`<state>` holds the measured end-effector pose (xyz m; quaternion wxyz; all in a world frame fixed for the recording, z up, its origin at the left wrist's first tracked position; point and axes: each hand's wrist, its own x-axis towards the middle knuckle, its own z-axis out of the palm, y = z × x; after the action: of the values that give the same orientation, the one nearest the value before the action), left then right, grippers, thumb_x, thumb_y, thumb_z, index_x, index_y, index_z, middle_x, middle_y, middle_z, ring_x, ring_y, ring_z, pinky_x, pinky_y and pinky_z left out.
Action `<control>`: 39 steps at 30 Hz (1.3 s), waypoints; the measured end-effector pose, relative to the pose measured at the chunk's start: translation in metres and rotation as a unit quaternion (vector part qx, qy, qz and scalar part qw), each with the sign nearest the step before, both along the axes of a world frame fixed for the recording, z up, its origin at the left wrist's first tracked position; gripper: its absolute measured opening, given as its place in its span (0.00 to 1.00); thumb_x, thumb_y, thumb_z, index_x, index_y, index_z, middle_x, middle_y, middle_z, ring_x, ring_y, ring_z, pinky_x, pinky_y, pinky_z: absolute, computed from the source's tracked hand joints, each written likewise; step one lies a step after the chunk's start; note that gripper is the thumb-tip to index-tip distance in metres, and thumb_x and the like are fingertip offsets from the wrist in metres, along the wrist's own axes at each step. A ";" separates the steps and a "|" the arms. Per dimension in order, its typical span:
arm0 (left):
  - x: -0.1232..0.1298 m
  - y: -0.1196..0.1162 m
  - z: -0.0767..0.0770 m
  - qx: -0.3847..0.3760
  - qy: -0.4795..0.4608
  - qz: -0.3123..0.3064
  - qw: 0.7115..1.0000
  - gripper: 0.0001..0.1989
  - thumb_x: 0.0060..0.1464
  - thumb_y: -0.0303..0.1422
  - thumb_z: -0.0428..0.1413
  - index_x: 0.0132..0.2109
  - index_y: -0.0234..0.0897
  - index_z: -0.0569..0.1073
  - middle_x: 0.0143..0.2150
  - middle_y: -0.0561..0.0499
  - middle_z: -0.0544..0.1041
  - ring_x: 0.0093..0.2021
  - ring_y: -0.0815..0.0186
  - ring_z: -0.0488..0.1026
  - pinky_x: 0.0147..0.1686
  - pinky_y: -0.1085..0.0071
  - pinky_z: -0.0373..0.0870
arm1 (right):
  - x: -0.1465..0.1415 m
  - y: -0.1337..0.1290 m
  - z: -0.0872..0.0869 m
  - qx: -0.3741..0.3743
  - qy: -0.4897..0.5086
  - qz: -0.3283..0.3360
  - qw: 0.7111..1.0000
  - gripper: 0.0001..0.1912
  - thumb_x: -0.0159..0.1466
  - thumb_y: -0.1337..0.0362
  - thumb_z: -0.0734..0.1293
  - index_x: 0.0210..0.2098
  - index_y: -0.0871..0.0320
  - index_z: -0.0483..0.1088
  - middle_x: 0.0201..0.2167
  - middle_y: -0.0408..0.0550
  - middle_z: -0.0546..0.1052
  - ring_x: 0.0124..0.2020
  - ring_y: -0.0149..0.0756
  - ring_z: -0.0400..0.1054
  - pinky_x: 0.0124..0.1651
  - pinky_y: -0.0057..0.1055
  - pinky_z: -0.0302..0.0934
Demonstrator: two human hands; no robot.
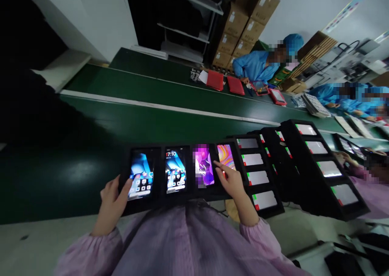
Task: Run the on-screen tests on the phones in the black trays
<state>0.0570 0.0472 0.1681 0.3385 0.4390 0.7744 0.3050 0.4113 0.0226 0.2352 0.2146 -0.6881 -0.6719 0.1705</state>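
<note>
A long black tray lies across the front of the green bench, holding several lit phones in a row. My left hand grips the tray's left end, with its thumb over the edge of the leftmost phone. Beside that, a second phone shows a similar blue home screen. The third phone has a purple, partly blurred screen. My right hand is over the fourth phone, which has an orange and pink screen. Its index finger stretches toward the gap between the third and fourth phones, holding nothing.
To the right, a black tray holds several grey-screened devices with red and green tabs; more black trays stand beyond. Across the bench, a person in blue works near red pouches. A neighbour's pink sleeve is at far right.
</note>
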 end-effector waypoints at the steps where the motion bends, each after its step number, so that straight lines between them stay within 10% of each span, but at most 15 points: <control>1: -0.001 -0.003 -0.002 0.011 -0.002 0.006 1.000 0.32 0.51 0.54 0.47 0.54 0.37 0.74 0.50 0.39 0.73 0.60 0.45 0.67 0.63 0.46 0.64 | -0.012 -0.002 0.000 -0.013 0.014 0.040 0.999 0.17 0.71 0.59 0.61 0.50 0.52 0.79 0.34 0.46 0.84 0.28 0.36 0.77 0.34 0.28 0.67; 7: -0.021 -0.017 -0.007 0.053 0.000 -0.057 0.997 0.30 0.51 0.53 0.52 0.55 0.41 0.73 0.60 0.40 0.69 0.67 0.47 0.62 0.68 0.48 0.59 | -0.070 -0.018 -0.013 -0.064 0.041 0.246 0.966 0.16 0.73 0.60 0.60 0.37 0.52 0.80 0.47 0.44 0.84 0.37 0.34 0.80 0.39 0.27 0.69; 14: -0.026 -0.029 -0.016 0.047 0.037 -0.157 0.986 0.37 0.51 0.54 0.54 0.64 0.41 0.64 0.67 0.39 0.61 0.73 0.47 0.53 0.70 0.48 0.53 | -0.074 -0.018 -0.022 -0.050 0.037 0.306 0.950 0.13 0.72 0.63 0.62 0.37 0.55 0.79 0.47 0.45 0.84 0.40 0.34 0.81 0.34 0.26 0.67; 22: -0.029 -0.023 -0.022 0.022 0.060 -0.179 0.982 0.42 0.47 0.49 0.60 0.66 0.38 0.60 0.68 0.37 0.60 0.74 0.47 0.50 0.71 0.48 0.52 | -0.092 -0.010 -0.022 -0.080 0.002 0.198 0.977 0.16 0.72 0.62 0.62 0.55 0.54 0.75 0.50 0.47 0.83 0.45 0.39 0.80 0.39 0.29 0.68; 30: -0.022 -0.010 -0.021 -0.001 0.095 -0.145 0.985 0.47 0.42 0.52 0.62 0.67 0.37 0.59 0.67 0.35 0.61 0.72 0.44 0.53 0.69 0.45 0.54 | -0.073 -0.020 -0.022 -0.029 0.132 0.124 0.983 0.16 0.71 0.60 0.60 0.31 0.55 0.74 0.51 0.50 0.82 0.20 0.27 0.67 0.28 0.28 0.64; 39: -0.018 -0.006 -0.015 -0.010 0.070 -0.121 0.990 0.48 0.43 0.54 0.61 0.67 0.38 0.60 0.67 0.36 0.62 0.71 0.44 0.56 0.69 0.46 0.55 | -0.050 -0.023 -0.014 0.010 0.143 0.106 0.984 0.13 0.70 0.62 0.61 0.32 0.56 0.74 0.43 0.49 0.85 0.18 0.26 0.64 0.26 0.27 0.61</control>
<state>0.0393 0.0411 0.1529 0.3224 0.5459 0.7404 0.2231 0.3615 -0.0005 0.2210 0.2959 -0.5793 -0.7053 0.2817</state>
